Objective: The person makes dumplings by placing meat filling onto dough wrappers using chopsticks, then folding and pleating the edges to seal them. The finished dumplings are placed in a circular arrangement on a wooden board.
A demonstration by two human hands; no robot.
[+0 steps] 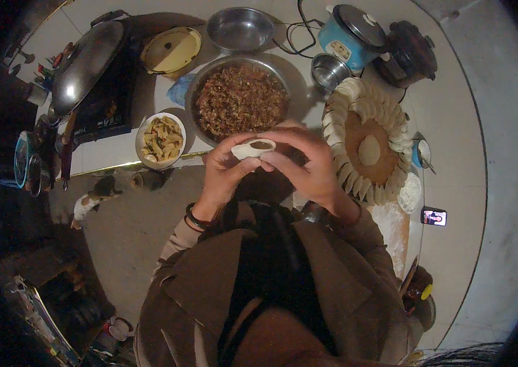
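Between both hands is a partly closed dumpling [253,148], its dough wrapper still gaping on the right where brown filling shows. My left hand [228,163] grips its left end, thumb on the near edge. At the other end, my right hand [302,158] pinches the near rim with thumb and fingers. Just beyond the hands stands a wide metal basin [191,98] of chopped brown filling [243,101]. To the right, rows of folded dumplings [348,172] ring a round brown tray [380,167], with a dumpling wrapper [369,150] lying at its middle.
A bowl of cooked food [161,140] sits left at the counter edge, near an induction cooker [107,114] and a lidded wok [89,64]. Behind are a metal bowl [240,30] and a blue rice cooker [348,36]. A phone [434,216] lies right; a cat [89,204] is on the floor.
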